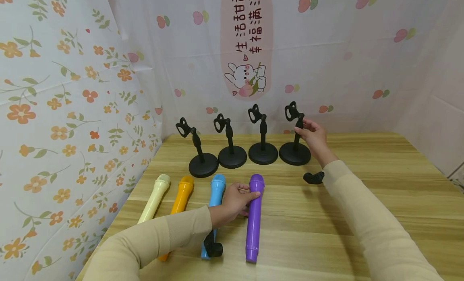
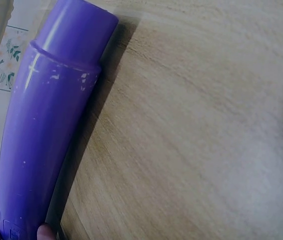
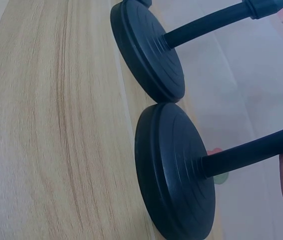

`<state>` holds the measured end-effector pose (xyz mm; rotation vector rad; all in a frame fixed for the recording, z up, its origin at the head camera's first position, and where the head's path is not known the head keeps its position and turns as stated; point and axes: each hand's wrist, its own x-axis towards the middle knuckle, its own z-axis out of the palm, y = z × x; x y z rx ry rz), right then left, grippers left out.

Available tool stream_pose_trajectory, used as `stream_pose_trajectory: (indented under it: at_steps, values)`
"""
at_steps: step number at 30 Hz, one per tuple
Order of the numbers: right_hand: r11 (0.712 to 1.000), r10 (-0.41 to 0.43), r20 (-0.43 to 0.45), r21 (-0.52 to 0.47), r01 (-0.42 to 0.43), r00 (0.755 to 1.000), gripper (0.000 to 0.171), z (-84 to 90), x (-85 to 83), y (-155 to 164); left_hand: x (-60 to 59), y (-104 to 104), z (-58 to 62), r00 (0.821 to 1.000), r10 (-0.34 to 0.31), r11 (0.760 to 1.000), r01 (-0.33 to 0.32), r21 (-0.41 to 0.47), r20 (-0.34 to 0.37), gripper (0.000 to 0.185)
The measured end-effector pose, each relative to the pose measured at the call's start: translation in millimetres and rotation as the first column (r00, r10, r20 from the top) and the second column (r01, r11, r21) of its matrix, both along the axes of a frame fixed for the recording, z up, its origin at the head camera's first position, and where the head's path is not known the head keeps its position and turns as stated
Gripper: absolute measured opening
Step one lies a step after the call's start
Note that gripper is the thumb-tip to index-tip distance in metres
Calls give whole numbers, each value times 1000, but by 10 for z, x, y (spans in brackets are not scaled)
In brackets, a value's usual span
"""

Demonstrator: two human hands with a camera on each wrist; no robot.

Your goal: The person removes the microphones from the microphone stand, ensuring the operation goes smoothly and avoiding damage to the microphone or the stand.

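My left hand point(image 1: 237, 200) pinches the upper body of a purple toy microphone point(image 1: 254, 224), which lies on the table with its head pointing away from me. In the left wrist view, fingertips show on both sides of the purple microphone point(image 2: 46, 120). At the back right, my right hand point(image 1: 314, 137) holds the pole of the rightmost black microphone stand point(image 1: 295, 154) just under its clip. That stand's round base point(image 3: 176, 170) stands on the table beside the neighbouring stand's base point(image 3: 149, 55). Part of the blue microphone point(image 1: 216, 188) is hidden behind the left hand and wrist.
Three more black stands point(image 1: 204, 165) point(image 1: 232, 156) point(image 1: 263, 153) form a row to the left. A pale yellow microphone point(image 1: 156, 196) and an orange one point(image 1: 183, 194) lie left of the blue one. A patterned curtain point(image 1: 181, 71) hangs behind the wooden table point(image 1: 380, 184).
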<state>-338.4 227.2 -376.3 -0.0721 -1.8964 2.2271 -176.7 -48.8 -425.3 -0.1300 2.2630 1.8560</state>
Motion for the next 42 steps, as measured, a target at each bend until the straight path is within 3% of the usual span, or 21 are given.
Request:
stream_pose_trajectory:
  at_steps: [15,20,27,35,42]
  values:
    - [999,48,-19,21,-48,999,51,45,64,1,15,-27,20,1000,13,1000,-13,-9,-5,44]
    - [996,41,-34,81,-38,999,54,1,50,69,6,-32,41,1000,24,1000,-24,-7,7,44]
    - [994,79,-28,81,-77,996,60,26,156,151,-22,-79,110,999,36,999,-36,5,15,46]
    - [988,49,20,146,-51,999,56,37,278,215,-36,-121,219,1000,23,997,-24,69,12,45]
    - [977,106,52,178,-114,993,56,22,447,283,-71,-181,310,1000,-18,993,18,114,1,44]
